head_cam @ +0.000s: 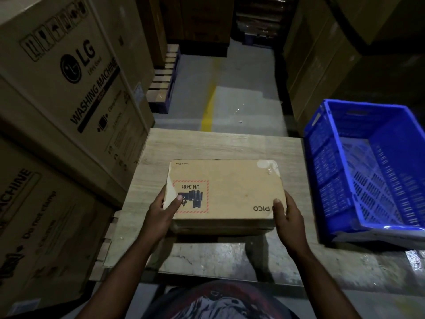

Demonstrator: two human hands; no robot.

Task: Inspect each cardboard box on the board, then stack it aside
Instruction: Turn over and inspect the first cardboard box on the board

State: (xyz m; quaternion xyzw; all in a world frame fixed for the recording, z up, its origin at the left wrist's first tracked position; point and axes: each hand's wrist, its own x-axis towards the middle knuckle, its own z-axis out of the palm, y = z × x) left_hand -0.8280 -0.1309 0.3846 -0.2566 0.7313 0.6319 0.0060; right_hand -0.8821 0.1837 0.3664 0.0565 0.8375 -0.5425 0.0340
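A flat brown cardboard box [232, 192] with a red-bordered "UN 3481" label and "PICO" print sits over the wooden board [218, 146], its near edge raised slightly. My left hand [164, 211] grips its left side, thumb on top by the label. My right hand [287, 215] grips the near right corner, thumb on the top face. The box's far right corner carries torn white tape.
An empty blue plastic crate [368, 166] stands to the right of the board. Large washing-machine cartons [64, 93] are stacked on the left, more tall cartons [333, 54] on the right. A grey floor aisle with a yellow line [208, 111] runs ahead.
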